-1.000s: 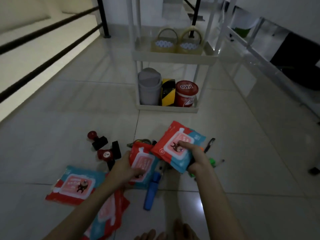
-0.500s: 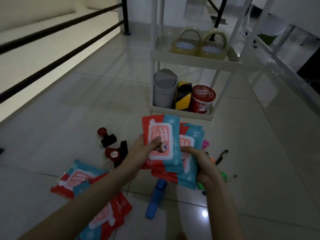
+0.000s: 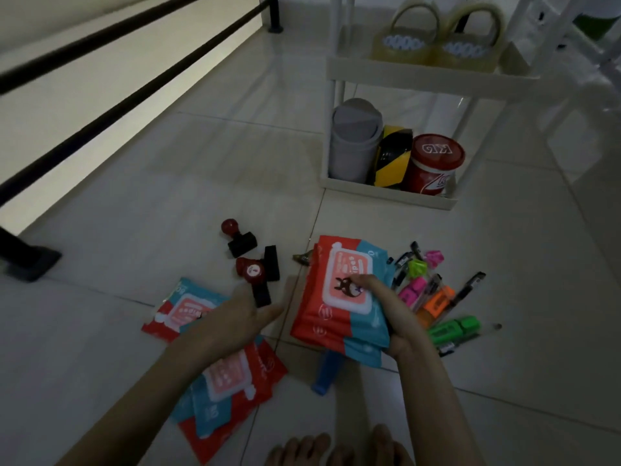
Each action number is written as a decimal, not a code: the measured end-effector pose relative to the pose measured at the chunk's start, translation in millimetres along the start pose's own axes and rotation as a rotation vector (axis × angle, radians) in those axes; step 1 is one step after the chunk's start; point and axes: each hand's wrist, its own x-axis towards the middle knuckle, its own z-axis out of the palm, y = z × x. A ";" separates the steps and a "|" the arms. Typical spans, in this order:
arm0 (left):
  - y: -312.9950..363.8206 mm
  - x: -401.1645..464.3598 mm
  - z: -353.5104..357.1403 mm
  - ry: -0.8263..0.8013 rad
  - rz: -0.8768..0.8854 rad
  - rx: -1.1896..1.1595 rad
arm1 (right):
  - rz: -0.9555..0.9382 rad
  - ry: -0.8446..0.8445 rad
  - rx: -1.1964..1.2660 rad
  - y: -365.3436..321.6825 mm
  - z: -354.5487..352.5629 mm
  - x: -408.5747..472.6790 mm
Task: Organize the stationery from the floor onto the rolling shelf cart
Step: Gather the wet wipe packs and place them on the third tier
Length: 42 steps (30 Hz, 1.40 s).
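On the floor, the right hand [image 3: 400, 317] holds a stack of wipe packs [image 3: 339, 297], red and blue. Its thumb lies on top and its fingers curl round the side of the stack. The left hand [image 3: 235, 317] is just beside the stack, to its left, with its fingers straight and nothing in it. Under the left hand lies one more wipe pack [image 3: 181, 307] on the tiles. Nearer the person than that hand, below the wrist, lie more packs [image 3: 235, 385], one on another. Just past the left fingertips are red and black stamps [image 3: 255, 270]. A blue marker [image 3: 327, 371] pokes out from under the held stack. Right of the right hand lie pens and bright highlighters [image 3: 440, 304], pink, orange and green. Far in front of both hands stands the white cart [image 3: 433, 75]. Its low shelf holds a grey bin [image 3: 356, 139], a yellow and black tape roll [image 3: 393, 156] and a red tub [image 3: 433, 166]. The shelf above holds two clear tape rolls [image 3: 437, 45].
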 end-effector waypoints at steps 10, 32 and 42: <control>-91.1 17.0 42.1 0.147 -0.207 0.009 | 0.041 -0.095 -0.034 -1.9 11.6 2.9; 21.4 -9.7 -8.6 0.207 0.238 -0.872 | -0.040 -0.122 -0.111 -0.2 28.3 -3.1; 18.0 9.7 -4.2 0.082 0.075 -0.601 | 0.016 -0.023 -0.124 3.2 30.8 -2.0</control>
